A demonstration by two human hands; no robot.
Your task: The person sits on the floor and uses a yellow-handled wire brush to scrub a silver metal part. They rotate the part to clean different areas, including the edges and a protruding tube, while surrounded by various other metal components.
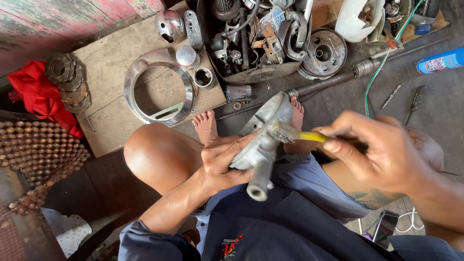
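Observation:
My left hand (223,162) grips a grey cast-metal engine part (263,140) with a round tube end, held over my lap between my knees. My right hand (382,150) holds a small brush with a yellow handle (309,137). Its worn bristles (281,130) press against the upper face of the metal part. My bare feet (207,124) rest on the floor just beyond the part.
A wooden board (111,63) carries a chrome ring (157,87), a chrome shell and small cups. Behind it sits a tray of engine parts (251,43), a brake drum (323,52), a long rod, a blue can (441,60) and screwdrivers. A red cloth and clutch discs (67,79) lie at the left.

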